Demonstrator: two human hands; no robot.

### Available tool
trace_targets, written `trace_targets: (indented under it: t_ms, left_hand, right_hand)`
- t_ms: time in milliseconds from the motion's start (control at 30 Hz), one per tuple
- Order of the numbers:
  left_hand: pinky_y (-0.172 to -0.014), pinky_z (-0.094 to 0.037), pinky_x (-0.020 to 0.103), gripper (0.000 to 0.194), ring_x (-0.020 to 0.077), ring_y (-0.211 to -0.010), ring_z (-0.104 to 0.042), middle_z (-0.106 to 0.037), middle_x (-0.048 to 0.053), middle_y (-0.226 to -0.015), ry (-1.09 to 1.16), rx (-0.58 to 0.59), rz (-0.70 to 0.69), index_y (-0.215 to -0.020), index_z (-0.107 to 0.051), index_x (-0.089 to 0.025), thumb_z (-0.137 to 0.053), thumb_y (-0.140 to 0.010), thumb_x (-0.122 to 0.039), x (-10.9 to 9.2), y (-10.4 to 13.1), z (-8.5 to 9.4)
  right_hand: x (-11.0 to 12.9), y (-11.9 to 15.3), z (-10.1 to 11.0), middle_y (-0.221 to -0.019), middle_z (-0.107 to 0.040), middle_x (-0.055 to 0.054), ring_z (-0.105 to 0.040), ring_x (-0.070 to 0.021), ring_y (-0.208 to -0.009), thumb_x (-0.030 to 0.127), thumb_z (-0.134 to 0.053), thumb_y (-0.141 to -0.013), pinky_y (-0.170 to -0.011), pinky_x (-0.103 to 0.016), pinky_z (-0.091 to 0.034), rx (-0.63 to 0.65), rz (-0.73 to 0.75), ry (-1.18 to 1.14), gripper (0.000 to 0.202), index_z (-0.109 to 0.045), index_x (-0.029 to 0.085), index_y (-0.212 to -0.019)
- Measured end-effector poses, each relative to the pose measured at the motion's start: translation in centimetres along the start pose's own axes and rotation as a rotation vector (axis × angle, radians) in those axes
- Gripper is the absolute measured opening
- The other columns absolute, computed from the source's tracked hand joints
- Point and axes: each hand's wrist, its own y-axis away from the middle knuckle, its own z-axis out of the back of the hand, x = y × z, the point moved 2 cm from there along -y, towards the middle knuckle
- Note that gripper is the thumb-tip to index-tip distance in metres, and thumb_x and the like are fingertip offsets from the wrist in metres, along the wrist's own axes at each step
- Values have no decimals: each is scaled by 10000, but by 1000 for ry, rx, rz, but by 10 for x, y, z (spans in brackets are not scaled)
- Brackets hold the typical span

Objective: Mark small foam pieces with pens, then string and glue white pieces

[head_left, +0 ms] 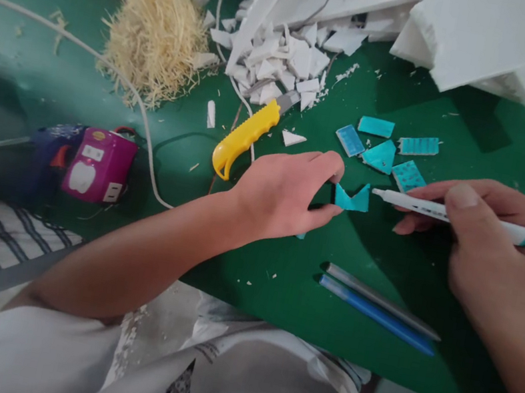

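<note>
My left hand [288,191] reaches across the green table and grips the left end of a small teal piece [354,200] between thumb and forefinger. This piece has a V-shaped notch in its upper edge. In my right hand [492,244] is a white marker pen [423,206] with a teal end, its tip pointing left, close to the piece's right edge. Several teal-coloured pieces lie just beyond, among them a triangular piece [380,156] and a striped piece [418,146]. Part of another teal bit [301,236] shows below my left wrist.
A yellow-handled cutter [247,136] lies beyond my left forearm, near white foam scraps [287,58]. A blue pen [376,313] and a grey pen [383,301] lie in front. Straw [153,35], a white cable [141,104] and a magenta socket block [100,166] occupy the left.
</note>
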Motion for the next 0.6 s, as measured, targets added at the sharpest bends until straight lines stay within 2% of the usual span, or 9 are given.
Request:
trace_targets:
  t_ms: [167, 300, 433, 533, 600]
  left_hand:
    - [-576, -333, 255, 277, 133, -648, -591, -621, -42, -754, 11, 6, -11, -1056, -621, -206, -712, -869, -389, 0, 0, 0]
    - [-567, -323, 254, 283, 127, -630, -573, -608, -49, -739, 8, -3, -8, -1054, -620, -201, -719, -866, -387, 0, 0, 0]
    - [-557, -308, 248, 276, 110, -594, -537, -551, -65, -698, 2, -9, -12, -1036, -617, -194, -731, -859, -373, 0, 0, 0]
    - [-549, -300, 238, 266, 107, -604, -551, -537, -71, -697, -3, -15, -19, -1026, -605, -200, -722, -865, -377, 0, 1, 0]
    - [-547, -297, 236, 260, 109, -621, -570, -542, -70, -703, -7, -19, -25, -1021, -599, -205, -713, -870, -382, 0, 1, 0]
  right_hand:
    - [2, 1, 0, -525, -655, -4, -543, -123, -453, 413, -680, -879, -525, -313, -500, -6, -106, -15, 295, -745, 258, -637]
    - [1, 1, 2, -541, -660, 0, -584, -120, -489, 372, -669, -891, -541, -298, -505, 0, -58, -31, 243, -782, 265, -703]
    - [0, 0, 2, -524, -648, -5, -564, -114, -466, 346, -653, -915, -486, -279, -463, -3, -58, -23, 286, -764, 253, -669]
    - [1, 0, 1, -514, -639, 3, -521, -89, -437, 331, -653, -913, -484, -263, -466, 13, -45, -51, 298, -758, 244, -648]
    - [1, 0, 1, -511, -639, -1, -547, -95, -455, 321, -654, -911, -485, -257, -464, 15, -48, -55, 306, -754, 240, -634]
